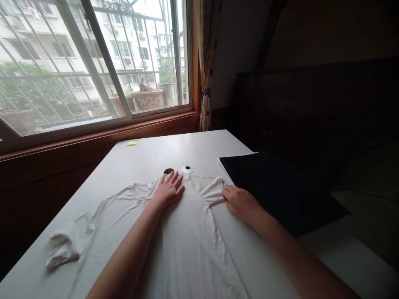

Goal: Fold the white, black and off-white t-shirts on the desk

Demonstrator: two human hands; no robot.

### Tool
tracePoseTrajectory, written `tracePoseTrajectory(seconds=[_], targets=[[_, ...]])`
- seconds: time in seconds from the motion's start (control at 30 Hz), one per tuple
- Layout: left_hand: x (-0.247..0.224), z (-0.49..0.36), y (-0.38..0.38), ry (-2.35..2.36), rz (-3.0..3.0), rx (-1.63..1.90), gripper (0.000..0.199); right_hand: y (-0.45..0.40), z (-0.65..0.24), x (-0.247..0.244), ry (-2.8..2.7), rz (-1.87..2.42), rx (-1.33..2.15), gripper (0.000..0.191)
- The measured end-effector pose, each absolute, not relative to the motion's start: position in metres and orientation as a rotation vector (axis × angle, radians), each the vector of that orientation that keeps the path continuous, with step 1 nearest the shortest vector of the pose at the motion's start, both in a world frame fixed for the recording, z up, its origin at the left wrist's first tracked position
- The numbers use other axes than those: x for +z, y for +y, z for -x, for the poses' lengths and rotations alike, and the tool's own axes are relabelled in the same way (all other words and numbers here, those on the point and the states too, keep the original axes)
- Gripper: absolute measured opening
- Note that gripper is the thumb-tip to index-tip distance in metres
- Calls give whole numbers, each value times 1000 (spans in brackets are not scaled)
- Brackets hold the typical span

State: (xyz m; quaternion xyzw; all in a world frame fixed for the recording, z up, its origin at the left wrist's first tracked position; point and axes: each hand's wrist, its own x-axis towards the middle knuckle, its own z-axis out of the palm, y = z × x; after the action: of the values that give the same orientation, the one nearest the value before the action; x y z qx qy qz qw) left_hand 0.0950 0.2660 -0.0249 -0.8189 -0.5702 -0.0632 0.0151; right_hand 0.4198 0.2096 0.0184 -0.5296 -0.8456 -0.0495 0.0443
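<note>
A white T-shirt lies spread on the white table, its neckline toward the window. My left hand rests flat on the shirt near the collar, fingers spread. At the end of the right-hand sleeve, my right hand pinches the cuff between curled fingers. That sleeve is stretched out sideways with some creases, while the left-hand sleeve is bunched up on the table. The shirt's lower part runs out of view at the bottom.
A black sheet with a white edge lies on the table's right side. Beyond the collar are a round brown-rimmed hole and a white ring. A yellow note sits near the far left corner. A barred window and curtain stand behind.
</note>
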Motion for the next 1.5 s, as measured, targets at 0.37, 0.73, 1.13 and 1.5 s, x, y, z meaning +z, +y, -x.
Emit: tracePoseTrajectory(seconds=[0.37,0.73,1.13,1.5], targets=[[-27,-95,268,-1776,2542,-194,63,204,-422,16,-2497,1407,-42,19],[-24,-96,266,-1780,2546,-187,63,202,-429,18,-2606,1282,149,15],[0,-128,258,-1405,2678,-391,52,207,-432,14,-2548,1332,133,14],[-16,-209,285,-1286,2923,-347,53,206,-431,16,-2568,1325,35,12]])
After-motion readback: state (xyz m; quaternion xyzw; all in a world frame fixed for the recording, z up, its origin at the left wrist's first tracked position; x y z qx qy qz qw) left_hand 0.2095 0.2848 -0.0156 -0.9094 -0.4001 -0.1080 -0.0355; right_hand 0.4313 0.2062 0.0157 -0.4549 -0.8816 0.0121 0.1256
